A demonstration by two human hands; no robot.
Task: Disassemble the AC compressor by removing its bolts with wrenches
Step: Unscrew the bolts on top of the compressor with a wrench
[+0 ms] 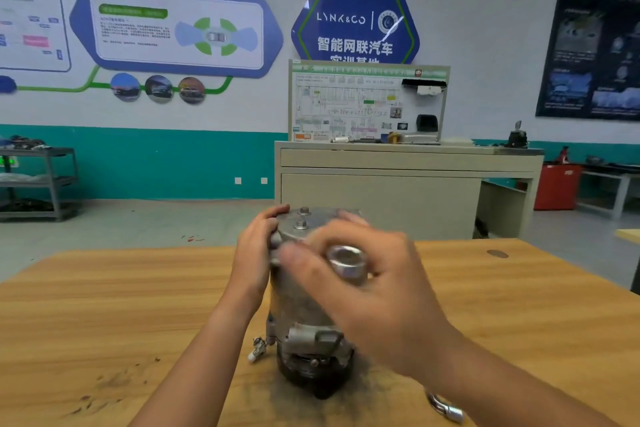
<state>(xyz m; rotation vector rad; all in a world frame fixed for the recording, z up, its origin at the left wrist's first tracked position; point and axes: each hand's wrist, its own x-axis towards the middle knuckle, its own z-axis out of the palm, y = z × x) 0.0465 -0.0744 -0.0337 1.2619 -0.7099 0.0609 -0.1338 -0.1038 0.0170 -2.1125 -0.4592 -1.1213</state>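
- The AC compressor stands on end near the middle of the counter. Its long axis is vertical, with the dark pulley end down and the flat end cap up.
- Two bolts protrude from the end cap with their heads pointing upward. They sit on the far-left part of the cap, just beside the left fingers.
- The left hand grips the upper left side of the housing, and its fingers curl over the cap rim. Judged role: steadying the body.
- The right hand is in front of the upper housing and is blurred. A silver cylinder shows against its palm. Whether this is a loose socket or a port of the housing cannot be told, nor whether the right fingers clamp it.
- Key relation: the bolts lie above and beyond the right hand. Any tool should therefore approach from above, along the vertical axis. The left hand is nearer to the bolts.
- A metal tool lies on the counter near the right forearm, partly hidden.
- A white connector hangs on a lead at the lower left of the housing.
- The counter is wood-grained, with dark grime around the base.
- The room is a workshop. A beige cabinet carries a wiring board, and a shelf rack stands at the far left.
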